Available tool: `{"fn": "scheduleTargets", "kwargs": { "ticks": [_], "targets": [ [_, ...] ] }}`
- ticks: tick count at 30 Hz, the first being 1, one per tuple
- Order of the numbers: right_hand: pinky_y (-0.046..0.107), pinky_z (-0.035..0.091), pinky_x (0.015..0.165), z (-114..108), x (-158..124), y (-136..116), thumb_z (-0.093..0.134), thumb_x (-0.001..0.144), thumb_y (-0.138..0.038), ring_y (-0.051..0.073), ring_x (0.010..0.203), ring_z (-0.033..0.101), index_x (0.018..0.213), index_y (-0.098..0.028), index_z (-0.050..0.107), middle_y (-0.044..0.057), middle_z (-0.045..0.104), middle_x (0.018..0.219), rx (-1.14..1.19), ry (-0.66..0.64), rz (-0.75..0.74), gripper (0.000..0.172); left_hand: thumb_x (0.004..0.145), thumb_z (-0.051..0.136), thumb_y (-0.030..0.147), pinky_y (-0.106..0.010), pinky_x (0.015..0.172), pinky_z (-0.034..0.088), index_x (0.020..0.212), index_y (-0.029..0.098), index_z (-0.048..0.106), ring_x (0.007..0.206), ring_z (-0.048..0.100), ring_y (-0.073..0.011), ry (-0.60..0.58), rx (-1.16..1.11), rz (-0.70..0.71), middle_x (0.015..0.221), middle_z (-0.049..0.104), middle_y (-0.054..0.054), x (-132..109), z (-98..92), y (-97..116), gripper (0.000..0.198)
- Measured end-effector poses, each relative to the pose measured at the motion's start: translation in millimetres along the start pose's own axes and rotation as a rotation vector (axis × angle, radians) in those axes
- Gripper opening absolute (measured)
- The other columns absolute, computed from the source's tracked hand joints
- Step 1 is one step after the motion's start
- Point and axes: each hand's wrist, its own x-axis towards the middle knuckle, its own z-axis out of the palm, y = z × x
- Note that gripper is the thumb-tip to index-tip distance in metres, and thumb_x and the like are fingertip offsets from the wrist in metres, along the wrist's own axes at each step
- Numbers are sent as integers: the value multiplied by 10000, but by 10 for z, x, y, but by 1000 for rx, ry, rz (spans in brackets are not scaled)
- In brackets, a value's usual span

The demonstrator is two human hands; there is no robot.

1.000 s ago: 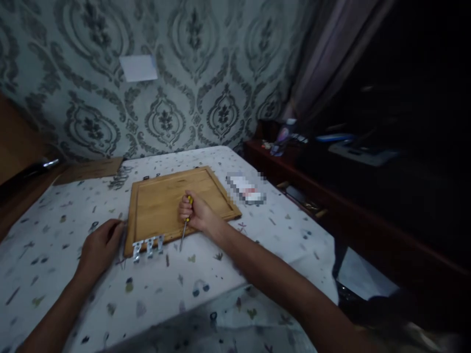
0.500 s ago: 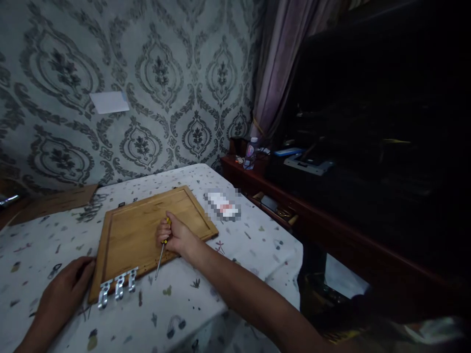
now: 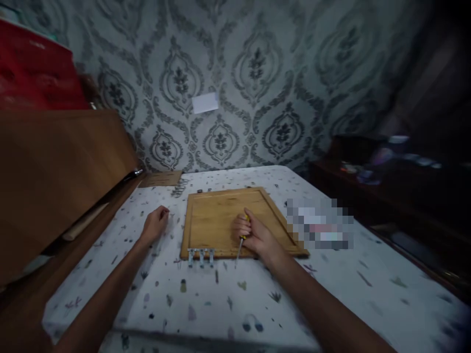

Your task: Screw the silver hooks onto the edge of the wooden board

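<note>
A wooden board [image 3: 217,215] with a raised rim lies on a table with a patterned cloth [image 3: 257,304]. A metal rack of three hooks [image 3: 200,256] is fixed at the board's near left edge. My right hand [image 3: 253,235] rests on the board, closed round a yellow-handled screwdriver [image 3: 241,241] whose shaft points toward me. My left hand [image 3: 156,224] lies on the cloth left of the board, fingers loosely curled, holding nothing that I can see.
A brown wooden panel [image 3: 55,171] leans at the left, with something red [image 3: 33,73] above it. A dark shelf [image 3: 386,196] with small items runs along the right. Loose small metal parts [image 3: 180,187] lie behind the board. The patterned wall carries a white paper [image 3: 205,103].
The view has swung to the left, so the brown panel is in sight. My left hand has drawn away from the board's left edge. My right hand keeps the screwdriver on the board.
</note>
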Motion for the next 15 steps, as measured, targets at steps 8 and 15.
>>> {"fn": "scheduleTargets", "kwargs": {
  "ticks": [8,15],
  "targets": [
    [143,374,413,37,-57,18,553,964,-293,46,439,430,694,-161,508,-71,448,544,-32,-115,5,304,937,585,356,-439,892,550,1227,159,575,1058,618,-225,161,69,-76,1233,600,-105,499,-98,-233,351],
    [112,287,376,199,-123,77,573,931,-232,38,385,325,635,-211,327,-108,297,494,-33,-96,-10,385,936,586,356,-442,894,549,1233,158,572,1061,617,-226,136,125,18,1236,598,-106,880,73,-115,357]
  ]
}}
